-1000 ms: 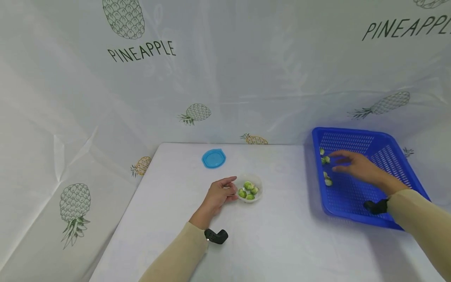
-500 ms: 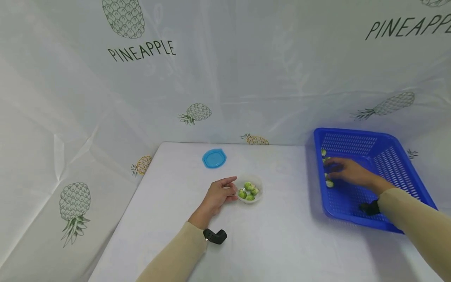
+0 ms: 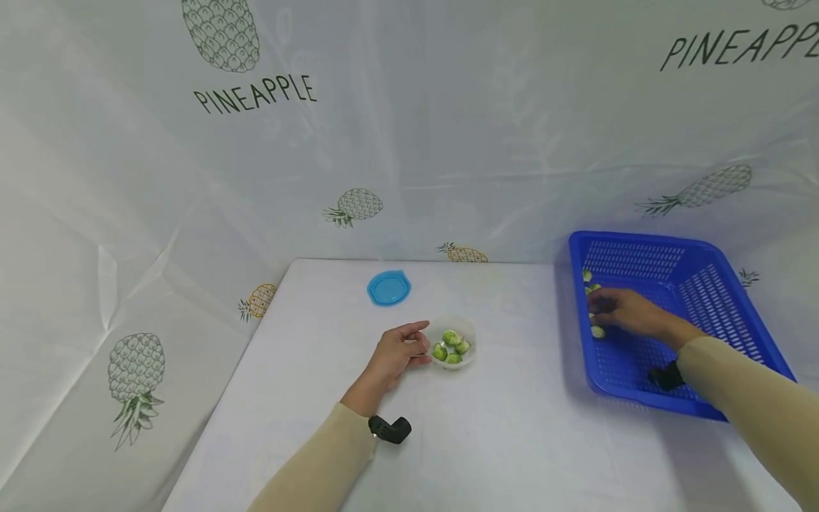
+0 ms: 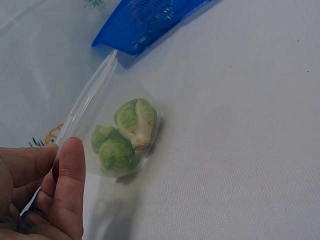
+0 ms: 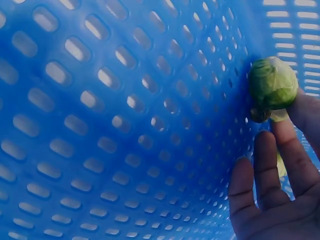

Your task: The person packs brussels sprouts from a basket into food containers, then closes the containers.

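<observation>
In the head view my left hand (image 3: 397, 355) pinches the left rim of a small clear plastic container (image 3: 470, 334). Several green Brussels sprouts (image 3: 452, 338) lie inside it. The left wrist view shows thumb and fingers at the container's rim (image 4: 91, 92), with sprouts (image 4: 134, 125) behind the translucent wall. My right hand (image 3: 630, 313) is down inside a blue plastic basket (image 3: 684, 402), by its left wall. Thumb and index finger pinch a Brussels sprout (image 5: 272, 84) there, the other fingers loosely bent. Its contact side is partly hidden; further sprouts (image 3: 598, 332) lie nearby.
A light blue lid (image 3: 389, 288) lies on the white table (image 3: 505, 441), behind the container. The basket's slotted walls rise around the right hand. A whitish sheet printed with pineapples (image 3: 358, 204) hangs behind and to the left.
My right hand has moved down and slightly left onto the sprouts by the basket's left wall, its fingers closing in. The left hand and the container stay in place.
</observation>
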